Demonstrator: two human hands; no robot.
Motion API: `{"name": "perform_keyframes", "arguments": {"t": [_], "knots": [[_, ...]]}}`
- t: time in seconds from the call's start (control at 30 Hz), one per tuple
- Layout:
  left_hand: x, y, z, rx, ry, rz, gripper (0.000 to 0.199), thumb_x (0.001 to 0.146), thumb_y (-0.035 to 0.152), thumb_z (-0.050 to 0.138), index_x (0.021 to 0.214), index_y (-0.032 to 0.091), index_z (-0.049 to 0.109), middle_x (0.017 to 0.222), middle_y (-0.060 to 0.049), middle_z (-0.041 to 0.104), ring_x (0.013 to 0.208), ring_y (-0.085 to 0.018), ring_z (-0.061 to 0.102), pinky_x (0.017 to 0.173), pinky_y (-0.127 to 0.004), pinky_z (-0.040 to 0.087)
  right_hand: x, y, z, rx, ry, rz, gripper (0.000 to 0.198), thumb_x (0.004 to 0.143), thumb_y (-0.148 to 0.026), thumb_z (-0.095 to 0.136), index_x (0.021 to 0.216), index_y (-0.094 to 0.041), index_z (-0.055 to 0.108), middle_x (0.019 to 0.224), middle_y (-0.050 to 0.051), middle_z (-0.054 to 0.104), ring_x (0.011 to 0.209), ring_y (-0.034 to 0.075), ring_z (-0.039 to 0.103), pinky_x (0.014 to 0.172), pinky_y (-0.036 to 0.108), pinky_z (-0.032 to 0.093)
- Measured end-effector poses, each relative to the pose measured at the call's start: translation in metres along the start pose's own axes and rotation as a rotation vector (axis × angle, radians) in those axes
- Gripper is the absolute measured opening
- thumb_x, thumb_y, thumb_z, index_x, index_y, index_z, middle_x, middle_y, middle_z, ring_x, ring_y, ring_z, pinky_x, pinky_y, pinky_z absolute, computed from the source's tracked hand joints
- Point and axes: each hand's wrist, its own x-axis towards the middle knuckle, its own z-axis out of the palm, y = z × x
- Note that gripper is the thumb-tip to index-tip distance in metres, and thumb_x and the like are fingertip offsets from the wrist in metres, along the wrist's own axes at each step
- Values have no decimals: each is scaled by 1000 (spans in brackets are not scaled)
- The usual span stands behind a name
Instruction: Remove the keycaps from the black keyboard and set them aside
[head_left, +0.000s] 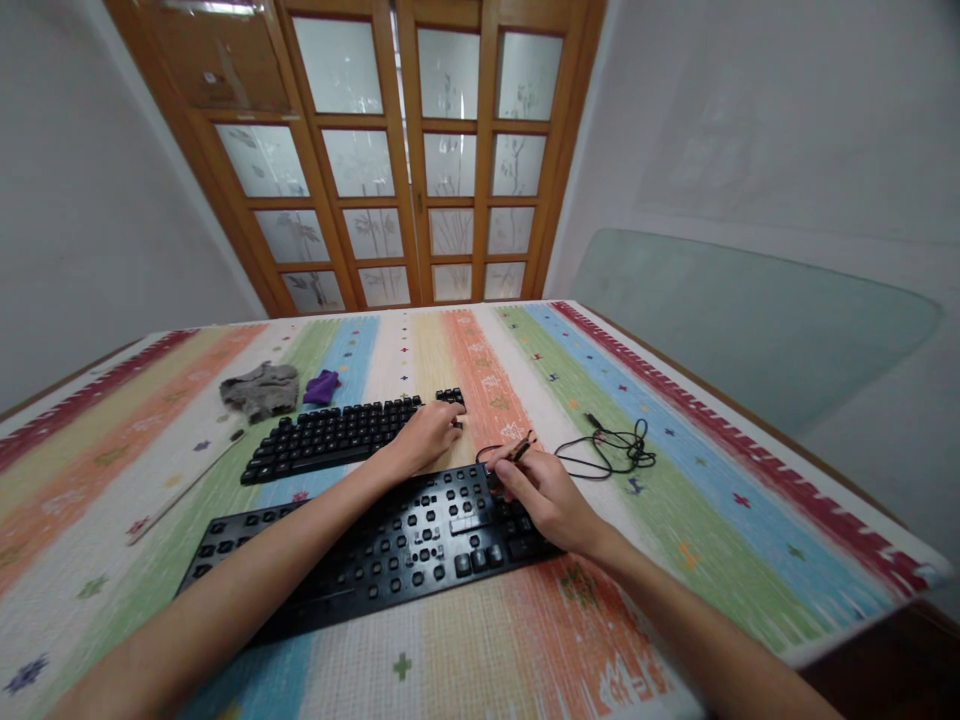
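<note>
On the striped tablecloth (pixel 675 480) lie two black keyboards: the near keyboard (pixel 375 560) has most of its keycaps off, with bare switch posts across the middle and left and only a few caps seated at its right end, while the far keyboard (pixel 330 437) looks fully capped, so the work on the near board appears to be about midway, with many positions uncovered. One coiled black cable (pixel 611 448) lies to the right of the boards, well apart from the far one. Far left sit one grey cloth (pixel 260 389) and, just beside it, one small purple item (pixel 322 387); one thin stick-like thing (pixel 184 490) lies left of the keyboards. The left hand (pixel 427 435) rests on the right end of the far keyboard, fingers curled, though whether it pinches anything cannot be told. The right hand (pixel 544 495) is closed around a small wire tool (pixel 517 450) held over the near board's right end
</note>
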Motion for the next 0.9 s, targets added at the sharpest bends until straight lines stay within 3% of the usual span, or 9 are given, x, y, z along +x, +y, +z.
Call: {"name": "perform_keyframes", "arguments": {"t": [0.23, 0.67, 0.9], "knots": [[3, -7, 2, 129, -15, 54, 14, 83, 12, 58, 85, 14, 72, 87, -10, 70, 92, -25, 62, 85, -37, 50, 0, -2, -2, -12, -13, -13, 37, 99, -46, 41, 90, -17, 62, 89, 8, 68, 78, 18, 62, 74, 31, 49], [8, -9, 5, 65, 47, 31, 12, 81, 11, 58, 81, 14, 70, 93, -12, 62, 97, -27, 55, 86, -41, 48, 0, -1, -2, -16, -27, -15, 35, 99, -44, 43, 89, -17, 63, 90, 8, 69, 77, 17, 63, 71, 30, 50], [-12, -7, -17, 101, 112, 46, 10, 83, 21, 62, 90, 17, 66, 90, -7, 62, 92, -23, 57, 84, -37, 48, 1, -6, -10, -53, -36, -36, 32, 98, -41, 45, 89, -17, 63, 82, 5, 67, 75, 17, 61, 75, 30, 47]]}}
